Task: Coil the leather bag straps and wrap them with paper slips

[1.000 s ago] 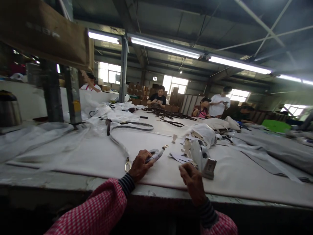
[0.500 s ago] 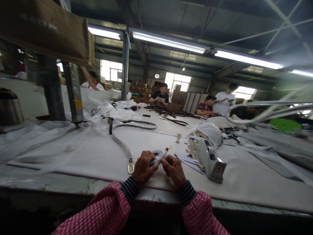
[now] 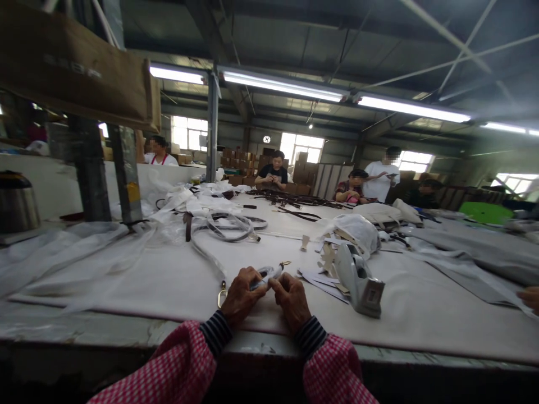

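Note:
Both hands are together just above the near part of the table. My left hand (image 3: 242,296) is closed, thumb against fingers, on a plastic-wrapped strap (image 3: 275,272) with a gold clasp (image 3: 285,264) at its end. My right hand (image 3: 292,300) pinches the same strap just below the clasp, thumb and fingertips close to the left ones. The part inside the fingers is hidden. Left of my left hand lies a gold oval ring (image 3: 221,294) on the end of a grey wrapped strap (image 3: 206,252). Farther back rests a loosely coiled wrapped strap (image 3: 229,229).
A tape dispenser (image 3: 360,283) stands right of my hands, beside paper pieces (image 3: 326,280) and a plastic bag (image 3: 357,233). Dark straps (image 3: 295,199) lie across the far table. Another person's hand (image 3: 529,299) shows at the right edge. Several people sit or stand beyond.
A blurred pale loop at the right is gone. A coiled wrapped strap now lies on the table ahead of my hands. Another person's hand has appeared at the right edge. My hands keep their pinch.

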The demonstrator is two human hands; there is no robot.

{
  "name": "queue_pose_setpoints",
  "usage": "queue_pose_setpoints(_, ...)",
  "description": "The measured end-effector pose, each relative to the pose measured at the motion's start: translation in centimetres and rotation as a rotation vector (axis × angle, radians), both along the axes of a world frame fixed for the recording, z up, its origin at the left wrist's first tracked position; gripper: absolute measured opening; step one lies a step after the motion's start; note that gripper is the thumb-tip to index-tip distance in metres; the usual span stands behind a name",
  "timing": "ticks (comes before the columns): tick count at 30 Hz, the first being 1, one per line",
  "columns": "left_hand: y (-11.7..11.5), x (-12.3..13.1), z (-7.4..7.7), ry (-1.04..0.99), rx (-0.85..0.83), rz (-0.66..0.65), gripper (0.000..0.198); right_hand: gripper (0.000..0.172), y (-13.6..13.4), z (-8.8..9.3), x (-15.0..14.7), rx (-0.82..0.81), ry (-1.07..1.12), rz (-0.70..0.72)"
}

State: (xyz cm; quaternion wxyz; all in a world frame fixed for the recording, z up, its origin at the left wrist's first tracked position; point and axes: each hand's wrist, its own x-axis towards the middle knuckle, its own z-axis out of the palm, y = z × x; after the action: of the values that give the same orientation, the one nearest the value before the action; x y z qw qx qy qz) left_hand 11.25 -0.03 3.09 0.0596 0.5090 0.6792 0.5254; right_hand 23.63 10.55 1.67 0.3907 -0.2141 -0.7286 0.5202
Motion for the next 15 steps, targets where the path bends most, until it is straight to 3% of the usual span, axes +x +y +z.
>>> queue_pose_setpoints(7, -1.7, 2.6, 2.3, -0.224, 0.016, -0.013, 0.034, 0.053, -0.5, 0.3, 0.5, -0.103, 0.052, 0.134)
queue_pose_setpoints(11, -1.7, 3.8, 2.8, -0.310, 0.028, -0.021, 0.033, 0.053, -0.8, 0.6, 1.0, -0.097, 0.060, 0.220)
queue_pose_setpoints(15, -1.6, 3.3, 3.0, -0.377, -0.053, -0.012, 0.042, 0.044, -0.7, 0.4, 1.4, -0.036, 0.111, 0.136)
